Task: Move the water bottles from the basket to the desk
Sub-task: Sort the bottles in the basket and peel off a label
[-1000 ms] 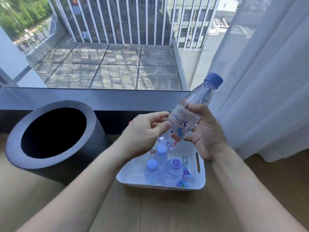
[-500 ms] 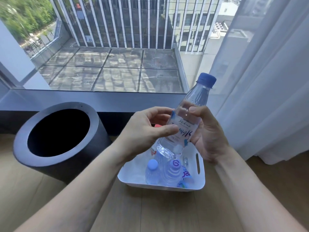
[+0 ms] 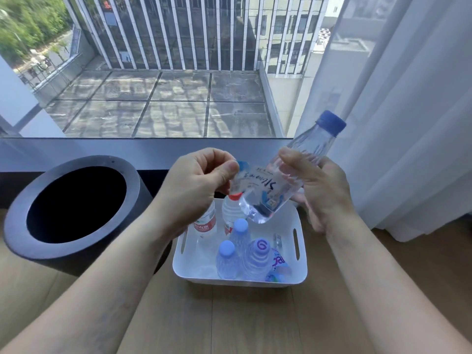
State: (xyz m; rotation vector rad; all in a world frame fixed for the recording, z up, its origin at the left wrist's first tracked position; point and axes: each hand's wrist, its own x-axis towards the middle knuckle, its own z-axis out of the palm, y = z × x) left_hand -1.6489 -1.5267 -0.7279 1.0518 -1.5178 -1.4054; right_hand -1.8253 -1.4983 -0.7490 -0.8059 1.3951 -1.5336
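Above the white basket [image 3: 302, 254], the right hand [image 3: 321, 190] gripped a tilted blue-capped bottle [image 3: 288, 180] while the left hand [image 3: 196, 187] pinched its label edge, partly hiding the red-capped bottles [image 3: 231, 213] below.

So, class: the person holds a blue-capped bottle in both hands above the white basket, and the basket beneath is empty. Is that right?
Not quite. The head view shows the white basket is not empty: several bottles remain in it. The rest holds: both hands, left and right, hold the blue-capped bottle above it.

Purple cap [image 3: 258, 247]: white "6"-like swirl; label [image 3: 279, 260] beside it: "al".
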